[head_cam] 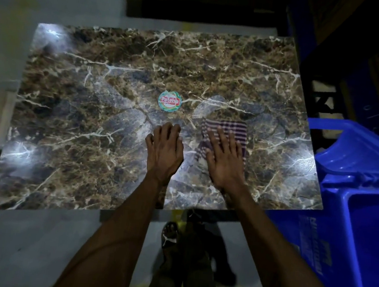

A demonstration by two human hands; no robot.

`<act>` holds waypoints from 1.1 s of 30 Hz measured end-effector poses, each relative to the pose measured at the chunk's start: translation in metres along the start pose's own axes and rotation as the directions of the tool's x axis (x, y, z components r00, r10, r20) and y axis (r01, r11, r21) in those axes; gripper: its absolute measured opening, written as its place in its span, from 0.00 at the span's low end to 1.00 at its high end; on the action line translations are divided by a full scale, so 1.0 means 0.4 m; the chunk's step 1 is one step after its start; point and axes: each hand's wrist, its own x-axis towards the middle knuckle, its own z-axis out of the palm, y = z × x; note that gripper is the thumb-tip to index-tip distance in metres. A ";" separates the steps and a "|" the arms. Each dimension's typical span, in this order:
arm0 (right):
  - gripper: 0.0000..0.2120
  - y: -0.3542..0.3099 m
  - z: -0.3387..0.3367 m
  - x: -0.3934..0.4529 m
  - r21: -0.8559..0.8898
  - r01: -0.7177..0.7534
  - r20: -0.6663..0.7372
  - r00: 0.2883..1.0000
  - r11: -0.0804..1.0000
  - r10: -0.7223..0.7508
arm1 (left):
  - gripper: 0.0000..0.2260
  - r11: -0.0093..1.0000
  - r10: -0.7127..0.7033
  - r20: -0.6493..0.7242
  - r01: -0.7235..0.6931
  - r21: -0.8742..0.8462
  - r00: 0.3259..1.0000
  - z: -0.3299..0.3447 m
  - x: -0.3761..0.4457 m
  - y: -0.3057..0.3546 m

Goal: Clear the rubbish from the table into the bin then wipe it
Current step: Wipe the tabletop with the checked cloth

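With no rubbish showing, the right hand (226,158) is pressing flat-fingered on the cloth (226,133) just beside the sticker (169,101) (wiping stage), while the left hand (164,149) is resting spread on the table (92,107).

Marble-patterned table (92,107); sticker (169,101), seemingly checked cloth (233,128).

The room is dim. White glare shines on the glossy brown marble-patterned table top (145,71) at its left corners and right edge. Beyond the table everything is dark, blurry and bent.
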 end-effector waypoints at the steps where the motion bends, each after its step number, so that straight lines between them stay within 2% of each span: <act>1: 0.28 -0.007 0.000 0.039 -0.001 -0.020 -0.003 1.000 1.000 0.020 | 0.17 1.000 -0.006 0.005 0.006 -0.004 1.000 0.004 0.002 0.001; 5: 0.29 -0.063 0.022 0.105 -0.032 0.012 0.032 0.999 0.999 -0.011 | 0.22 0.999 -0.011 0.030 0.012 -0.039 1.000 0.013 0.007 -0.002; 8: 0.28 -0.064 0.038 0.029 -0.066 0.143 0.045 0.989 0.988 -0.140 | 0.23 1.000 0.016 0.010 -0.016 -0.023 1.000 0.016 0.007 -0.008; 10: 0.28 -0.032 0.029 -0.026 -0.074 0.180 0.054 0.983 0.981 -0.176 | 0.23 0.999 0.019 0.009 -0.019 -0.025 1.000 0.016 0.008 -0.011; 13: 0.27 0.020 0.002 -0.036 -0.051 0.086 0.044 0.996 0.995 -0.083 | 0.23 0.999 0.022 0.006 -0.022 -0.031 1.000 0.015 0.006 -0.013; 16: 0.28 0.017 -0.011 0.046 -0.009 -0.025 0.010 1.000 1.000 0.025 | 0.22 1.000 0.020 -0.005 -0.020 -0.022 1.000 0.015 0.011 -0.009; 19: 0.28 -0.033 0.004 0.108 -0.016 -0.034 0.016 0.999 0.999 0.034 | 0.22 1.000 0.019 -0.013 -0.019 -0.004 1.000 0.017 0.008 -0.010; 25: 0.27 -0.016 0.018 0.001 -0.065 0.185 0.066 0.981 0.981 -0.180 | 0.22 1.000 0.022 -0.007 -0.022 -0.006 1.000 0.008 0.008 -0.007; 29: 0.27 0.042 -0.006 0.022 -0.038 0.038 0.048 0.998 0.999 -0.036 | 0.23 1.000 0.025 -0.008 -0.025 0.012 1.000 0.010 0.008 -0.009; 31: 0.28 0.029 -0.012 0.094 -0.011 -0.052 0.011 0.999 0.999 0.052 | 0.22 1.000 0.022 -0.023 -0.022 0.008 0.999 0.015 0.009 -0.009; 33: 0.30 -0.004 -0.007 0.160 0.004 -0.081 0.006 0.997 0.997 0.081 | 0.22 1.000 0.022 -0.036 -0.022 0.006 0.999 0.019 0.008 -0.008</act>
